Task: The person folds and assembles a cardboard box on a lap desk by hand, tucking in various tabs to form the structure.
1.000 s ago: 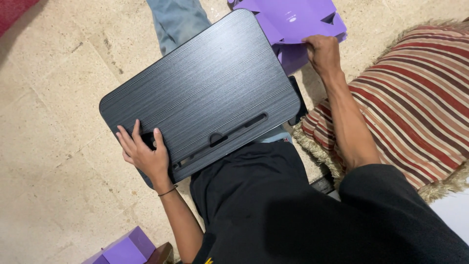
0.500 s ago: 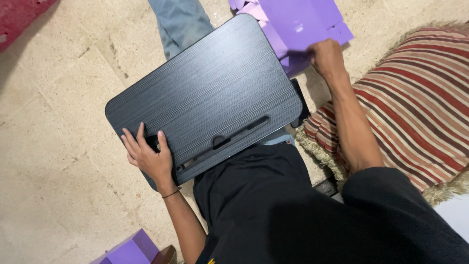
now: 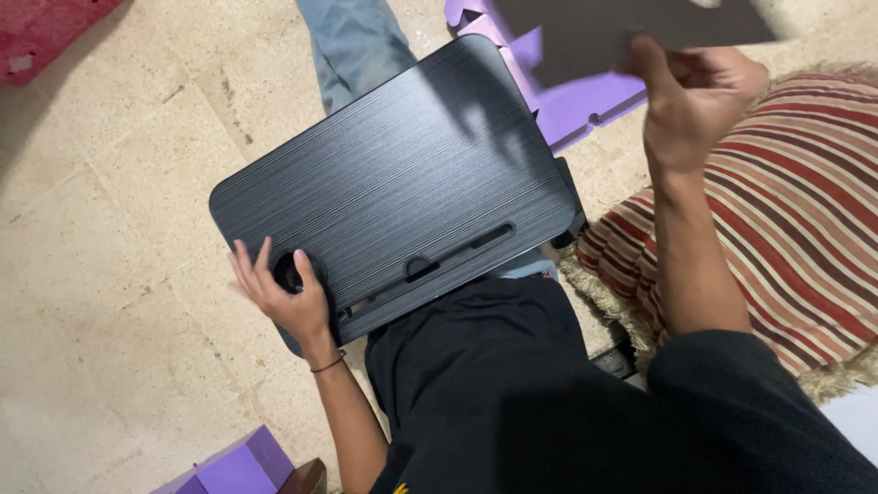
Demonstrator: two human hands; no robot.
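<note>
A black lap tray (image 3: 402, 183) with a wood-grain top and a long slot near its front edge lies across my legs. My left hand (image 3: 279, 288) rests flat on its near left corner, fingers spread around a round recess. My right hand (image 3: 690, 91) is raised at the upper right, gripping a flat dark grey sheet (image 3: 631, 27) by its lower edge. Below that sheet lies a flattened purple cardboard piece (image 3: 572, 101) on the floor past the tray.
A striped red, brown and cream cushion (image 3: 786, 247) with a fringe lies at the right. A purple box corner (image 3: 229, 467) shows at the bottom left. A red mat (image 3: 46, 32) lies at the top left on the beige stone floor (image 3: 110, 256).
My right hand has lifted from the purple cardboard with a dark sheet in it. The left hand has stayed on the tray's corner, and the round recess now shows between its fingers.
</note>
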